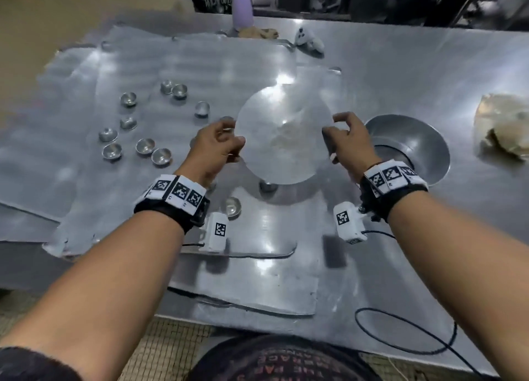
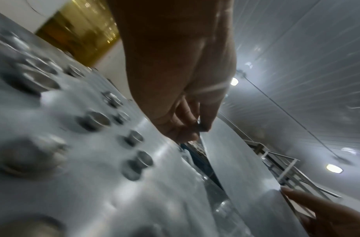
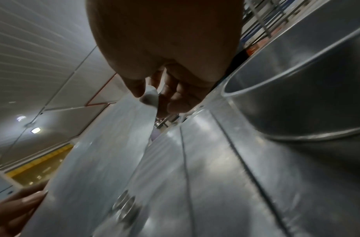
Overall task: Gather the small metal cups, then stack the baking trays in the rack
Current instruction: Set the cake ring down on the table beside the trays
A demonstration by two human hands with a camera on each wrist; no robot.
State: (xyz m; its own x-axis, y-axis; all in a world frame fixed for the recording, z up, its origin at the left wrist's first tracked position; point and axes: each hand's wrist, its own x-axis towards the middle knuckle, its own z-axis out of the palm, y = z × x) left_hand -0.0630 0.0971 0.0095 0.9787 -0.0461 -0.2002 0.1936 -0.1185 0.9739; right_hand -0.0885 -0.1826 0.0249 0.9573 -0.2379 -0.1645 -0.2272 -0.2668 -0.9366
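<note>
Both bare forearms reach forward from the body, side by side and well apart, each wrist wrapped in a black band carrying white blocks with black square markers. The left hand [image 1: 215, 146] is raised with its back turned up, thumb and curled fingers [image 2: 205, 123] pinching the left edge of a round flat grey metal disc [image 1: 283, 134]. The right hand [image 1: 347, 143] mirrors it, thumb below and curled fingers [image 3: 175, 102] closing on the opposite edge, index finger arched above the rim. Both grips hold the disc up between them.
</note>
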